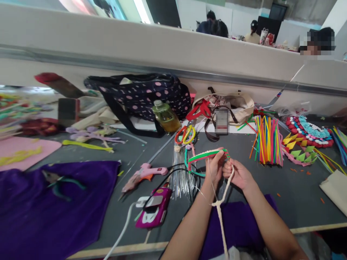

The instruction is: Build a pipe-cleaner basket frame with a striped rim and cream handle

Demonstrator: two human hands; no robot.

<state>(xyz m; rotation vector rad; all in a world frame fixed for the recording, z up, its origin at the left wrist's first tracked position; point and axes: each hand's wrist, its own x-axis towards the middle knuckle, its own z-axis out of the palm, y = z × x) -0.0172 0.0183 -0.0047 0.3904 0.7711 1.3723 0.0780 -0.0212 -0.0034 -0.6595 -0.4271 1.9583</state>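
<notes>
My left hand (214, 169) is closed round a curved green, pink and cream band (204, 155), held above the table in the middle of the view. Close beside it, my right hand (240, 175) pinches a cream braided cord (221, 220) near the band's right end. From there the cord hangs past a knot-like joint to the bottom edge. Thin pale strands dangle below my left hand. The fingertips partly hide where cord and band meet. Behind the band lie orange- and yellow-handled scissors (185, 134) and a bundle of silvery strips (180, 177).
A pink glue gun (145, 176) and a magenta device (155, 209) with cables lie left of my arms. Pliers (63, 184) rest on purple cloth (81, 216). Behind are a bottle (166, 117), a dotted bag (141, 95) and coloured sticks (268, 141). People sit beyond the partition.
</notes>
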